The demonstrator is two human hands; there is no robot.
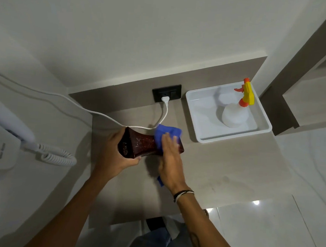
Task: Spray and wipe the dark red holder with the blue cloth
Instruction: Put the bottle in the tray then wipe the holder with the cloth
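Note:
The dark red holder [142, 144] lies on its side just above the beige counter, its flared open end toward the left. My left hand [115, 154] grips that flared end from below and behind. My right hand [169, 159] presses the blue cloth [165, 132] flat against the holder's right end, and the cloth wraps over the top there. A corner of the cloth also shows under my right wrist. The white spray bottle [235, 115], with its yellow and orange trigger head, stands in the white tray [201, 131] at the back right, away from both hands.
A white cable [166, 113] runs from a black wall socket [167, 93] across the counter behind the holder. A white wall phone with coiled cord [57, 156] hangs at the left. The counter's front edge [149, 219] is near my legs; glossy floor tiles lie to the right.

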